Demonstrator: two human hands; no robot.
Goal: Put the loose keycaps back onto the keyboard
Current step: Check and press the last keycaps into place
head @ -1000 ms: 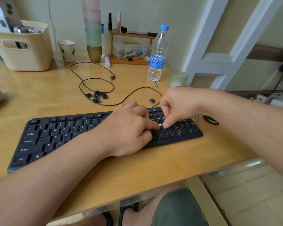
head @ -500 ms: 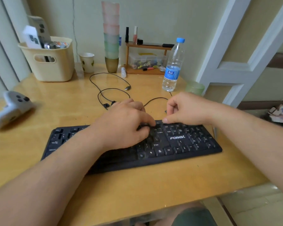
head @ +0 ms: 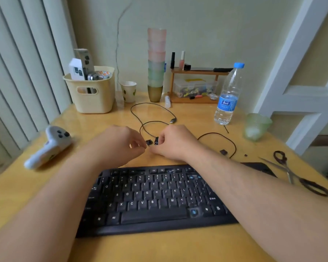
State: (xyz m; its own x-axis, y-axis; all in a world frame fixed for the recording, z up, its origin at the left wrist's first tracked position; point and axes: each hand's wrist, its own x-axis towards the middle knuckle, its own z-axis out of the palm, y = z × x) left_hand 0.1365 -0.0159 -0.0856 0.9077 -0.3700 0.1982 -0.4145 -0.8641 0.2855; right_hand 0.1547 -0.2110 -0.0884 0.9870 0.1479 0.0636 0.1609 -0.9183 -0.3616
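Observation:
The black keyboard (head: 151,197) lies near the table's front edge, with a few bare key sockets such as one right of the space bar (head: 194,212). Both hands are past its far edge, by the cable loop. My right hand (head: 175,142) pinches a black keycap (head: 156,140) between thumb and forefinger. My left hand (head: 119,144) has curled fingers with nothing visible in them. Its fingertips are just left of another loose keycap (head: 149,142) on the table. A third keycap (head: 223,152) lies further right beside the cable.
The keyboard's thin black cable (head: 223,137) loops behind the hands. Scissors (head: 295,174) lie at the right, a white controller (head: 49,146) at the left. At the back stand a cream basket (head: 92,99), stacked cups (head: 155,72), a water bottle (head: 228,97) and a green glass (head: 256,127).
Both hands have left the keyboard's right part and moved forward to the loose keycaps by the cable. The view has shifted left and up; the right hand now pinches a keycap.

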